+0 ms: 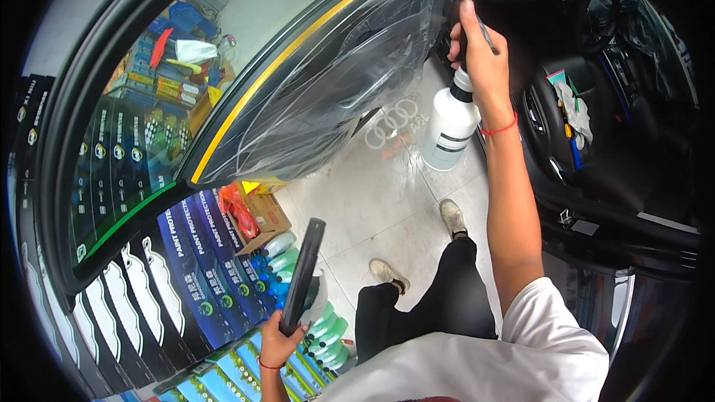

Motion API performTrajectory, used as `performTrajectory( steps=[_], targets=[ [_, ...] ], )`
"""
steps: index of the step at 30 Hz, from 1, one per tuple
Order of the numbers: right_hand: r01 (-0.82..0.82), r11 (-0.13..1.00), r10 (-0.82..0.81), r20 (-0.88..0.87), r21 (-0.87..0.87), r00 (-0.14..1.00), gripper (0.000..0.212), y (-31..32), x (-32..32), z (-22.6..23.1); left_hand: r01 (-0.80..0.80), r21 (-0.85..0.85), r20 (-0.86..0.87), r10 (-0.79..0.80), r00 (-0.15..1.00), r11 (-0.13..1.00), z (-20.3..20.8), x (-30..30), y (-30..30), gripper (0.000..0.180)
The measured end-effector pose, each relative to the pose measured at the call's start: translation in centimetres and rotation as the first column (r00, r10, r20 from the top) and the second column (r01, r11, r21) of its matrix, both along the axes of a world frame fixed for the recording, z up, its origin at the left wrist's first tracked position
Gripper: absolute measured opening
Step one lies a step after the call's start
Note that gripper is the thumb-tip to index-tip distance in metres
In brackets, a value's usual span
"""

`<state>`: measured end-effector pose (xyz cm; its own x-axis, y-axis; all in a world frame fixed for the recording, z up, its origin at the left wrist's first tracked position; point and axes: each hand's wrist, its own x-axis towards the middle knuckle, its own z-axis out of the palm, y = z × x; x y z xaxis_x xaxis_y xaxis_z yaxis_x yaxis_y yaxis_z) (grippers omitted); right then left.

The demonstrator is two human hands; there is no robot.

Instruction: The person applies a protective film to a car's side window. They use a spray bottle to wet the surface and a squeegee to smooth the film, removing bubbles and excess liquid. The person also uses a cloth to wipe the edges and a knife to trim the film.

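Note:
My right hand (480, 52) is raised beside the car's door opening and closed around the neck of a white spray bottle (451, 126) with a black collar. A thin dark stick-like piece (488, 36) shows at the same hand; I cannot tell what it is. Low and to the left, my left hand (281, 342) grips the lower end of a long black roll-like piece (304, 275), held slanting upward. The open car door stands ahead of me, with clear plastic sheeting (328, 82) over its inner panel and yellow tape (275, 48) along the window's lower edge.
The door window (141, 126) arches across the left. Boxes (216, 260), an open carton (257, 216) and several green-tinted bottles (324, 335) stand below it. At the right, a black car seat (596, 97) carries a white cloth (573, 115) and small tools. Pale tiles (372, 208) cover the floor.

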<state>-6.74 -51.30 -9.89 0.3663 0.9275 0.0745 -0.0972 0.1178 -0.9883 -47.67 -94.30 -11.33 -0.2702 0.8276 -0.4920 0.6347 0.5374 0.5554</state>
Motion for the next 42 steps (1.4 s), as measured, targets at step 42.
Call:
performTrajectory(
  steps=[42],
  targets=[
    [-0.898,0.053,0.882,0.4,0.437,0.247,0.032,-8.5,-24.8,16.9,-0.977,-0.19,0.049,0.995,0.086,0.094,-0.6,17.3,-33.0,0.034]
  ],
)
